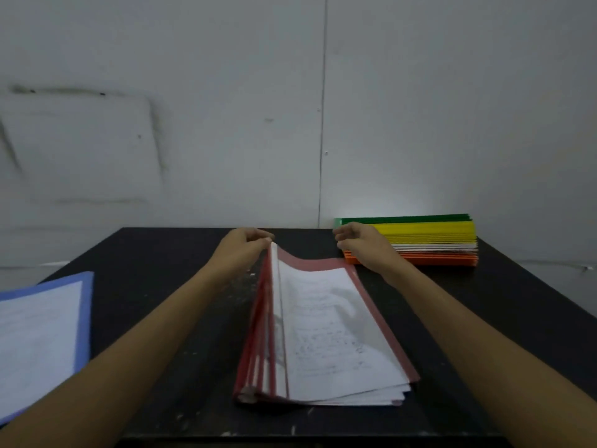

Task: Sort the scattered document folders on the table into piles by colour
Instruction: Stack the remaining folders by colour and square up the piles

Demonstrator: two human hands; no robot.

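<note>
The fingers of the left hand are curled in toward the thumb and pinch the far left corner of the pile of red folders, holding that corner lifted so the left edges of several folders stand up in a fan while the right side of the pile lies flat. The fingers of the right hand are loosely curled with a gap to the thumb and nothing between them; this hand is above the far right corner of the same pile, and whether it touches anything cannot be told. The red folders lie in the middle of the black table, long side running away from the person, each with a clear cover and white printed sheets inside. Just behind the right hand, at the table's far edge, stands a stack of sorted folders: a green folder on top, yellow folders under it, then white folders, and orange folders at the bottom. At the left edge of the table, well apart from the red pile, lies a blue folder with a white sheet showing through its cover. A pale wall stands behind the table.
</note>
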